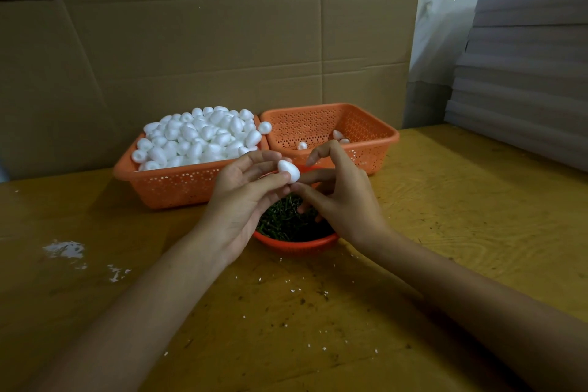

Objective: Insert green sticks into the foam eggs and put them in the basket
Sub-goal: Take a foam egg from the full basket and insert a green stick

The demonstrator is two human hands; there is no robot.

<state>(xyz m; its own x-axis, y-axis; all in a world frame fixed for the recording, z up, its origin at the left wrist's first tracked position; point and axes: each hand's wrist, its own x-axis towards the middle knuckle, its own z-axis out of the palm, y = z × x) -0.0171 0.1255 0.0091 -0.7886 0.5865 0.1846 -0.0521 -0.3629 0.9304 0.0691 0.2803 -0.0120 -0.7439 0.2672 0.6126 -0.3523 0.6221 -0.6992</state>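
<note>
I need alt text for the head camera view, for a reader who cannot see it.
A person's left hand holds a white foam egg over a round orange bowl of green sticks, with the right hand at the egg. Behind, the left orange basket is heaped with foam eggs and the right basket holds few.

- My left hand (241, 194) and right hand (342, 200) hide half the bowl (296, 246) of green sticks (284, 223).
- Any stick at the foam egg (289, 171) is too small to tell.

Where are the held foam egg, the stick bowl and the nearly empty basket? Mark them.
held foam egg (289, 171), head view, white middle.
stick bowl (297, 243), head view, front orange wall.
nearly empty basket (305, 127), head view, inner back wall.
</note>
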